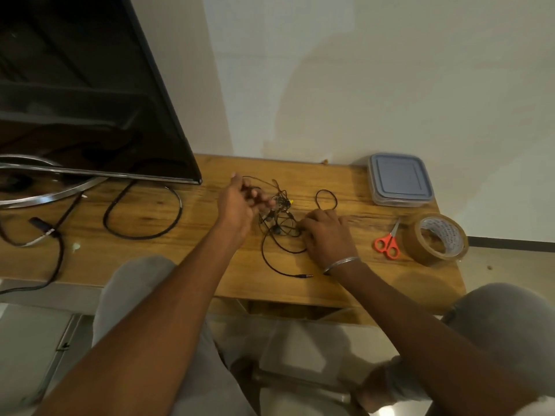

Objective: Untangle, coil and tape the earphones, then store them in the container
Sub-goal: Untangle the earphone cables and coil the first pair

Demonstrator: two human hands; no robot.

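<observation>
Now: earphones (279, 217) lie as a knot of thin black cord on the table (186, 265), between the two hands. Left hand (240, 202), raised and blurred, pinches a strand. Right hand (327, 232) lies palm down at the knot's edge, fingers bent; pinching or pressing, cannot tell. Judgement: cord light, limp, snags easily. Best hold: the free plug (306, 276), beside the right wrist.

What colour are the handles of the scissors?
Orange-red, seen in the head view; the scissors lie beside the brown tape roll.

forearms (168, 310) bare | 1 silver bangle (342, 263), right wrist | light grey trousers (129, 289)
</observation>
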